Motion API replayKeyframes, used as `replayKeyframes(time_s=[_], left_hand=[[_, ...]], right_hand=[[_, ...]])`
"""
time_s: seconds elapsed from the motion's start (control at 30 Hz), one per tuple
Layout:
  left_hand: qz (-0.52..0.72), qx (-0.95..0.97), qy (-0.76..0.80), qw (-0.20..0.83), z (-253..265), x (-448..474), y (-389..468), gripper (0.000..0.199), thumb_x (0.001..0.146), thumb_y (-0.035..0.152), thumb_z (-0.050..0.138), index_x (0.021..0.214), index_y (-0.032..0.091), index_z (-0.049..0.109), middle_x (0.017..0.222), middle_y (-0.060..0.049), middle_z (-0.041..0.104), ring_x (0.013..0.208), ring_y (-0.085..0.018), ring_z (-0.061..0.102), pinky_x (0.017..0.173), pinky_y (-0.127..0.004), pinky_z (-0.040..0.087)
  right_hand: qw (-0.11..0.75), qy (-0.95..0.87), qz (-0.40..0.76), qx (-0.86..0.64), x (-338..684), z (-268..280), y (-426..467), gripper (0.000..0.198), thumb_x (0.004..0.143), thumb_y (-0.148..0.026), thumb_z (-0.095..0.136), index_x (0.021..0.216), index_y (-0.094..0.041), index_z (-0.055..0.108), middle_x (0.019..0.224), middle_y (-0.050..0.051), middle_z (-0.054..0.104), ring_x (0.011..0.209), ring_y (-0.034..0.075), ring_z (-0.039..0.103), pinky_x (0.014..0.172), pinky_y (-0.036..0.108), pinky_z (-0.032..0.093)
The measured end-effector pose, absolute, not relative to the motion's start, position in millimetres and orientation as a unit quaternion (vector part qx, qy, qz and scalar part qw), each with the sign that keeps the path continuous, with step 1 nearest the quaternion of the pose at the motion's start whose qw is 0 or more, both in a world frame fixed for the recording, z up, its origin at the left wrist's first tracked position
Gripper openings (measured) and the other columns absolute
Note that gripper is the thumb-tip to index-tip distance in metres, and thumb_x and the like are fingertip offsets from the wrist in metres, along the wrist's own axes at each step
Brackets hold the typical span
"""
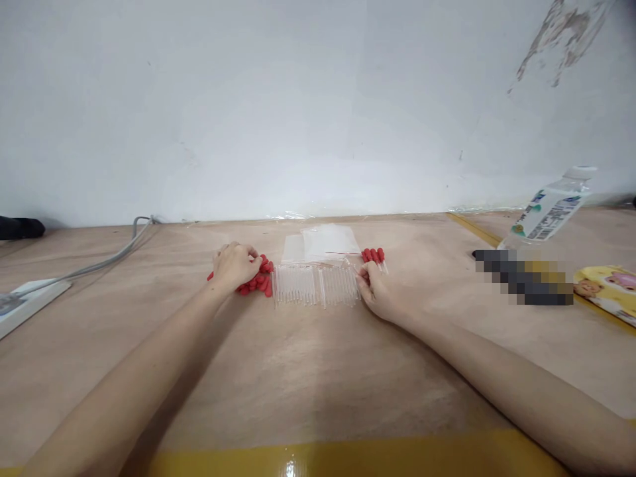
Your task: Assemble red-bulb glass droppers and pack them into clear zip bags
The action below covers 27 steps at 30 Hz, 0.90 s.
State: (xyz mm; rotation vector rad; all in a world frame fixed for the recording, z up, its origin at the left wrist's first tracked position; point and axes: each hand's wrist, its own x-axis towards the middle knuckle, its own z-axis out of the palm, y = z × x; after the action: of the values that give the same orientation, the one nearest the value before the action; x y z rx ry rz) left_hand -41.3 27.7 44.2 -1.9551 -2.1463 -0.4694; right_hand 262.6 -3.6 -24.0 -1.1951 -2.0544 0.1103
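Head | left hand (234, 265) curled over red bulbs (258, 279) | right hand (380, 291) pinching clear tubes (315, 285)

Nothing really readable here tbh. Plastic bottle (551, 211) lying tilted at the right has a white label with blue and green print, but way too small and blurry to make out any word or brand. Yellow packet (607, 290) at the far right edge shows a cartoon picture, no legible lettering. Blurred-out blocky patch (525, 277) just beside the bottle, so nothing to read there either. No numbers or signs anywhere else.
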Motion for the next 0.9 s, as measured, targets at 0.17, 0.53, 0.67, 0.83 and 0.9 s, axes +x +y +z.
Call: replayKeyframes(time_s=[0.17, 0.53, 0.67, 0.83, 0.9], left_hand=[[-0.098, -0.652, -0.75, 0.055, 47.1, -43.0, 38.0, 0.018, 0.068, 0.036, 0.057, 0.068, 0.022, 0.068, 0.075, -0.009, 0.067, 0.085, -0.03, 0.059, 0.076, -0.04, 0.041], [-0.129, -0.664, -0.732, 0.083, 47.5, -35.7, 29.0, 0.015, 0.072, 0.024, 0.052, 0.063, 0.016, 0.062, 0.073, -0.013, 0.065, 0.086, -0.032, 0.059, 0.076, -0.042, 0.042], [-0.279, -0.734, -0.609, 0.114, 39.4, -18.6, 1.3, 0.013, 0.077, 0.024, 0.048, 0.08, 0.016, 0.057, 0.083, -0.011, 0.062, 0.087, -0.028, 0.058, 0.075, -0.039, 0.045], [-0.369, -0.795, -0.477, -0.07, 9.1, 19.2, -35.8, 0.014, 0.081, 0.024, 0.049, 0.091, 0.017, 0.055, 0.078, -0.003, 0.062, 0.069, -0.015, 0.059, 0.061, -0.027, 0.048], [-0.385, -0.796, -0.454, -0.106, -1.7, 28.3, -41.9, 0.023, 0.081, 0.023, 0.05, 0.103, 0.017, 0.055, 0.082, -0.004, 0.062, 0.07, -0.014, 0.059, 0.059, -0.025, 0.048]], right_hand=[[0.387, -0.829, 0.031, -0.402, 262.6, -38.5, -5.6, 0.02, 0.087, -0.022, 0.037, 0.102, -0.017, 0.048, 0.082, 0.007, 0.059, 0.079, 0.02, 0.055, 0.071, 0.035, 0.044], [0.392, -0.841, 0.003, -0.372, 261.3, -34.5, -11.3, 0.018, 0.087, -0.021, 0.039, 0.095, -0.018, 0.055, 0.083, 0.007, 0.058, 0.078, 0.018, 0.054, 0.071, 0.032, 0.044], [0.407, -0.831, 0.026, -0.379, 260.8, -31.6, -14.9, 0.015, 0.086, -0.021, 0.04, 0.091, -0.018, 0.054, 0.083, 0.007, 0.057, 0.076, 0.018, 0.054, 0.068, 0.032, 0.044], [0.408, -0.843, 0.058, -0.345, 258.6, -28.4, -21.7, 0.022, 0.087, -0.02, 0.039, 0.105, -0.02, 0.051, 0.088, 0.006, 0.059, 0.078, 0.016, 0.056, 0.069, 0.03, 0.045], [0.414, -0.845, 0.06, -0.334, 256.7, -26.3, -25.1, 0.022, 0.088, -0.019, 0.038, 0.104, -0.019, 0.052, 0.087, 0.006, 0.059, 0.077, 0.016, 0.056, 0.068, 0.029, 0.045]])
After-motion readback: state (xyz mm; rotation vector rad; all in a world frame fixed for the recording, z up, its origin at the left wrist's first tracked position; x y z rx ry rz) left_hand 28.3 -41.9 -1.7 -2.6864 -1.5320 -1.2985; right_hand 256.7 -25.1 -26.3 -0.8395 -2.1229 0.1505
